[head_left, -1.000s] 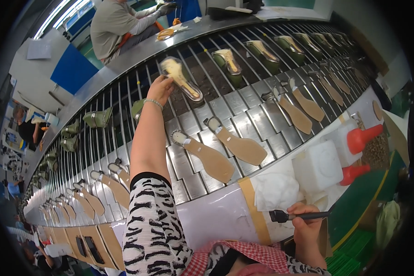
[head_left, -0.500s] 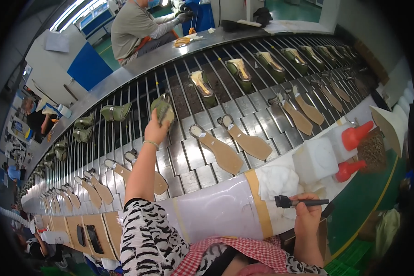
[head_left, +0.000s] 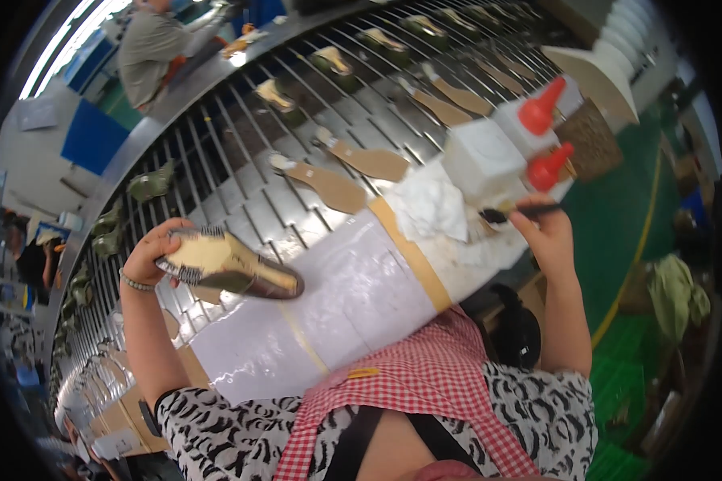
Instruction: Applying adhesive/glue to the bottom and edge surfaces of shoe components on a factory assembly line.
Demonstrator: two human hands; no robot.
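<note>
A green shoe upper on a last (head_left: pixel 233 264) is in my left hand (head_left: pixel 148 255), tilted with its pale underside turned up. My fingers grip one end, while the other end hangs over the plastic-covered work sheet (head_left: pixel 273 337). My right hand (head_left: pixel 547 236) pinches the dark handle of a brush (head_left: pixel 537 210). The brush's dark head is beside a white cloth (head_left: pixel 429 204) and just below a translucent white bottle (head_left: pixel 483 160). Two tan shoe soles (head_left: pixel 329 187) lie on the metal slats beyond the sheet.
A slatted conveyor (head_left: pixel 233 180) curves across the far side, carrying several green lasted uppers (head_left: pixel 151 183) and tan soles. Red-nozzled bottles (head_left: pixel 547 164) stand at the right beside a brown block (head_left: pixel 590 144). A co-worker in a grey top (head_left: pixel 154 52) sits beyond the conveyor.
My left hand has lifted the green lasted upper off the conveyor and brought it nearer, over the sheet's edge. My right hand has lowered the brush toward the cloth and bottles. The view has shifted.
</note>
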